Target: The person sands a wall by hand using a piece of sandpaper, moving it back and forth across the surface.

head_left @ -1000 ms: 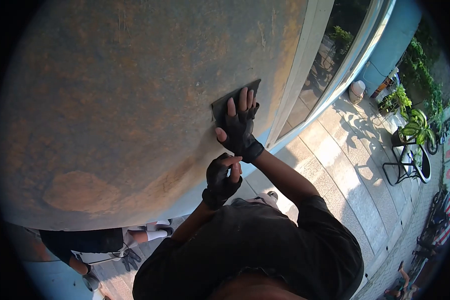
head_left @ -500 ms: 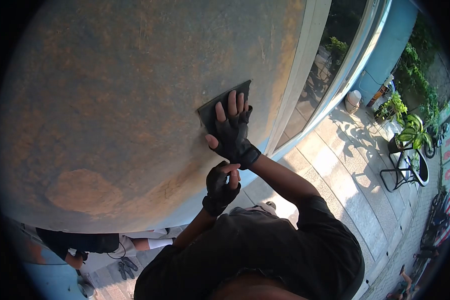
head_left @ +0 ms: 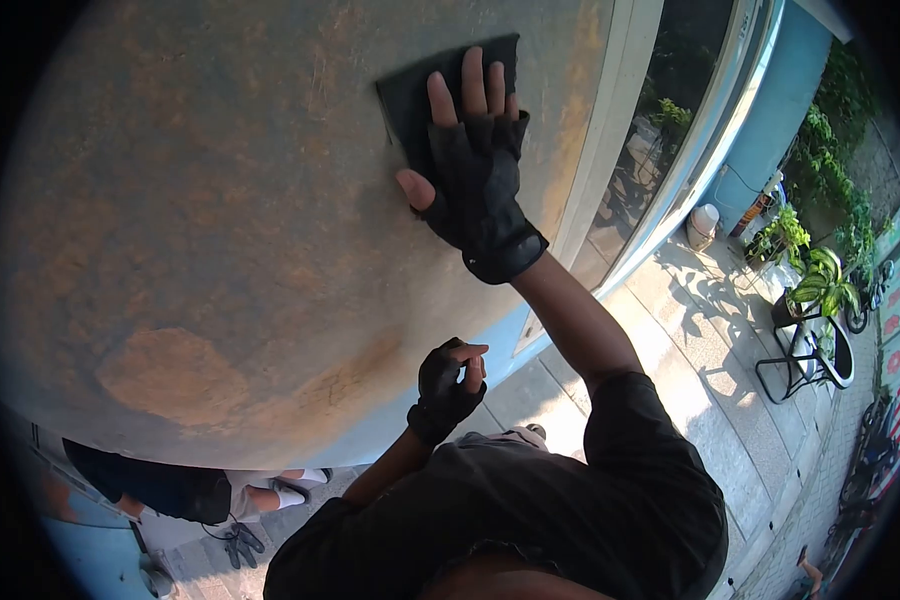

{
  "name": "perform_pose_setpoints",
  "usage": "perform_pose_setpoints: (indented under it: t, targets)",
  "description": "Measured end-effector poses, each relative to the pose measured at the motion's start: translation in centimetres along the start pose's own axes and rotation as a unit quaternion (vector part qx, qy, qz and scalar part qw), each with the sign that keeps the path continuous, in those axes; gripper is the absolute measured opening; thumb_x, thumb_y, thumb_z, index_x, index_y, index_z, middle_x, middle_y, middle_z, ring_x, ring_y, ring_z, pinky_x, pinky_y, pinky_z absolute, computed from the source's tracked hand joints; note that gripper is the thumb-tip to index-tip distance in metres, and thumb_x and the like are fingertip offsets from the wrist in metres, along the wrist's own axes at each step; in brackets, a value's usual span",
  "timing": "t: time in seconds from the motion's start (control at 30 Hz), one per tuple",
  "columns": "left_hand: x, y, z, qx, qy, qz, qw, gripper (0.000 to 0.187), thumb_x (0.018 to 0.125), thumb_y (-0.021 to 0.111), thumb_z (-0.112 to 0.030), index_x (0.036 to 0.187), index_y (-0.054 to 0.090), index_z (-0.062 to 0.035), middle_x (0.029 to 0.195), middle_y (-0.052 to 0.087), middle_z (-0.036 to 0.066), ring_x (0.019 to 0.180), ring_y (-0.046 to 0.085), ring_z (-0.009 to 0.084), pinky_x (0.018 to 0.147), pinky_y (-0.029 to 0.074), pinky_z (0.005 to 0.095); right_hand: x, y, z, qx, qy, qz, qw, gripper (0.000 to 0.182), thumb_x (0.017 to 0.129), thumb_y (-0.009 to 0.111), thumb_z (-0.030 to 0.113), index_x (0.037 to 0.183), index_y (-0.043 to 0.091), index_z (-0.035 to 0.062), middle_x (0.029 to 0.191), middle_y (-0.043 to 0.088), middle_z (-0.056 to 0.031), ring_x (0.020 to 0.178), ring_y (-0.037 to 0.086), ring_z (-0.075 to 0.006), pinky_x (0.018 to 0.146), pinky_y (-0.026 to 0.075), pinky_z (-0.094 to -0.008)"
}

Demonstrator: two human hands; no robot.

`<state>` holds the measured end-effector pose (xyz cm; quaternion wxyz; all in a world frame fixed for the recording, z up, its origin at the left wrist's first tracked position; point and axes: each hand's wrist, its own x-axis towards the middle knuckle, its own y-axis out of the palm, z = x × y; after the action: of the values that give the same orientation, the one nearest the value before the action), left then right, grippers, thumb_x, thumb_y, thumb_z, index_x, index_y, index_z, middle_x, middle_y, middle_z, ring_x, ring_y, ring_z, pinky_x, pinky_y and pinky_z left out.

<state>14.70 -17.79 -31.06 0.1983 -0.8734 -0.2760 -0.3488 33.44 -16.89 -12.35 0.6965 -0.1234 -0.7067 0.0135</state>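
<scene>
A large curved panel with brown and grey patches (head_left: 240,230) fills the upper left. My right hand (head_left: 475,170), in a black fingerless glove, lies spread on a dark sheet (head_left: 405,105) and presses it against the panel near its right side. The fingers are apart and the thumb points left, off the sheet. Below, close to the panel's lower edge, my left hand (head_left: 452,385) wears a matching glove. Its fingers are bent, with thumb and forefinger close together; whether anything is between them cannot be made out.
Another person in dark clothes (head_left: 160,480) is at the lower left, near gloves (head_left: 240,545) above the paving. A window frame (head_left: 610,120) borders the panel. At right stand a white bucket (head_left: 703,222), potted plants (head_left: 823,285) and a black-framed chair (head_left: 805,360).
My right hand has moved up the panel with the dark sheet, and the arm is stretched further. My left hand is now apart from the right wrist. The other person has shifted slightly.
</scene>
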Motion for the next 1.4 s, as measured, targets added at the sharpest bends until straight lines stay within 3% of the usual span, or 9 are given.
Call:
perform_pose_setpoints:
  t: [0.1, 0.2, 0.4, 0.5, 0.6, 0.77, 1.1, 1.33, 1.4]
  targets:
    - [-0.7, -0.3, 0.2, 0.012, -0.006, -0.009, 1.0, 0.013, 0.096, 0.06, 0.001, 0.107, 0.066, -0.002, 0.07, 0.061, 0.009, 0.061, 0.063, 0.019, 0.058, 0.048, 0.0316, -6.8, 1.1, 3.5, -0.001, 0.032, 0.056, 0.998, 0.088, 0.1, 0.04, 0.068, 0.159, 0.032, 0.0038, 0.164, 0.018, -0.0364, 0.151, 0.017, -0.057, 0.118, 0.014, -0.0677]
    - [-0.7, -0.4, 0.1, 0.008, -0.017, -0.018, 1.0, 0.011, 0.096, 0.061, 0.0, 0.105, 0.066, -0.0019, 0.07, 0.061, 0.008, 0.061, 0.063, 0.0189, 0.058, 0.048, 0.0323, -5.9, 1.6, 3.0, 0.021, 0.035, 0.023, 0.999, 0.086, 0.095, 0.05, 0.065, 0.159, 0.035, 0.009, 0.166, 0.02, -0.0318, 0.152, 0.02, -0.0541, 0.116, 0.02, -0.0694]
    - [-0.5, -0.5, -0.3, 0.104, 0.018, -0.013, 0.994, 0.015, 0.091, 0.062, 0.005, 0.103, 0.066, -0.0038, 0.068, 0.063, 0.008, 0.059, 0.063, 0.0201, 0.056, 0.048, 0.0324, 11.8, -1.8, -0.5, -0.02, -0.036, -0.071, 0.997, 0.088, 0.09, 0.065, 0.056, 0.159, 0.035, 0.0118, 0.169, 0.019, -0.0229, 0.154, 0.019, -0.0479, 0.119, 0.02, -0.0662]
    - [-0.8, -0.1, 0.1, 0.124, 0.015, -0.019, 0.992, 0.017, 0.089, 0.062, 0.006, 0.102, 0.066, -0.0047, 0.068, 0.063, 0.008, 0.058, 0.064, 0.0209, 0.055, 0.047, 0.0333, 14.5, -2.3, -0.1, -0.06, 0.016, -0.047, 0.997, 0.084, 0.099, 0.051, 0.055, 0.162, 0.026, 0.0059, 0.17, 0.014, -0.0257, 0.156, 0.015, -0.0462, 0.121, 0.014, -0.065]
    - [-0.7, 0.0, -0.1, 0.105, 0.022, -0.019, 0.994, 0.016, 0.09, 0.062, 0.004, 0.103, 0.066, -0.0041, 0.068, 0.063, 0.008, 0.058, 0.064, 0.0208, 0.055, 0.048, 0.0336, 9.8, -0.5, -0.8, -0.038, -0.04, -0.076, 0.996, 0.089, 0.091, 0.064, 0.057, 0.161, 0.032, 0.0122, 0.17, 0.018, -0.0217, 0.155, 0.017, -0.0471, 0.12, 0.019, -0.0652]
    - [-0.4, -0.4, -0.5, 0.045, -0.014, -0.018, 0.999, 0.015, 0.091, 0.062, 0.003, 0.104, 0.066, -0.0026, 0.068, 0.064, 0.01, 0.058, 0.064, 0.0208, 0.057, 0.049, 0.0327, 0.7, 0.7, 1.1, -0.011, 0.005, -0.008, 1.0, 0.092, 0.09, 0.061, 0.062, 0.161, 0.03, 0.0125, 0.169, 0.016, -0.0254, 0.153, 0.017, -0.0514, 0.118, 0.017, -0.0686]
    - [-0.4, 0.1, -0.6, 0.133, 0.018, -0.016, 0.991, 0.023, 0.085, 0.062, 0.01, 0.102, 0.065, -0.0051, 0.067, 0.063, 0.007, 0.058, 0.063, 0.0211, 0.056, 0.047, 0.0326, 17.0, -2.9, -2.8, -0.046, 0.039, -0.055, 0.997, 0.087, 0.098, 0.051, 0.056, 0.163, 0.021, 0.0071, 0.17, 0.012, -0.0244, 0.157, 0.012, -0.0441, 0.121, 0.013, -0.0655]
    - [-0.2, 1.0, -0.8, 0.112, 0.023, -0.035, 0.993, 0.02, 0.088, 0.062, 0.007, 0.104, 0.064, -0.0047, 0.066, 0.062, 0.007, 0.057, 0.063, 0.0209, 0.055, 0.047, 0.0331, 9.4, -1.9, -2.1, -0.066, 0.063, 0.002, 0.996, 0.091, 0.095, 0.056, 0.058, 0.164, 0.02, 0.0094, 0.171, 0.01, -0.0224, 0.158, 0.009, -0.0426, 0.121, 0.012, -0.0672]
    - [-0.2, 1.2, -0.7, 0.091, 0.009, -0.033, 0.995, 0.018, 0.09, 0.061, 0.006, 0.104, 0.064, -0.0043, 0.066, 0.062, 0.008, 0.057, 0.062, 0.0208, 0.055, 0.048, 0.0332, 5.3, -0.3, -2.4, -0.01, 0.004, -0.06, 0.998, 0.089, 0.091, 0.063, 0.059, 0.16, 0.033, 0.0118, 0.168, 0.018, -0.0258, 0.152, 0.019, -0.051, 0.118, 0.018, -0.0681]
